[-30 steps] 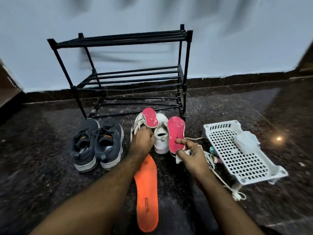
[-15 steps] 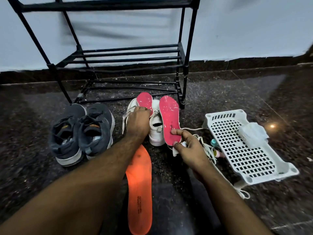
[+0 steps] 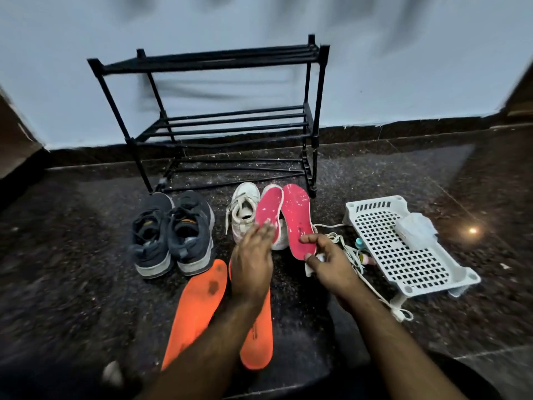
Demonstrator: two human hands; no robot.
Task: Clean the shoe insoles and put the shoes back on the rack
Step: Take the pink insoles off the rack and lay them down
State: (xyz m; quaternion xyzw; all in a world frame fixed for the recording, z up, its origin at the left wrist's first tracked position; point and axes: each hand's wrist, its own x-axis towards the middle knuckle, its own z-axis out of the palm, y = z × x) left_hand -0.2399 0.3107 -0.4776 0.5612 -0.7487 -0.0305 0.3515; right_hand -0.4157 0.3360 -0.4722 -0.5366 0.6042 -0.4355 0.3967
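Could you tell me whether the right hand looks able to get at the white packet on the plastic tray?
Probably yes: the packet lies uncovered on the tray, but the right hand holds a pink insole.

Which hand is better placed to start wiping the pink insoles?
Right, probably. The right hand already pinches one pink insole and seems to hold something white; the left hand lies open against the other insole.

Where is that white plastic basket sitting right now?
In the head view, the white basket sits on the dark floor at right, beside the right hand and the white cord.
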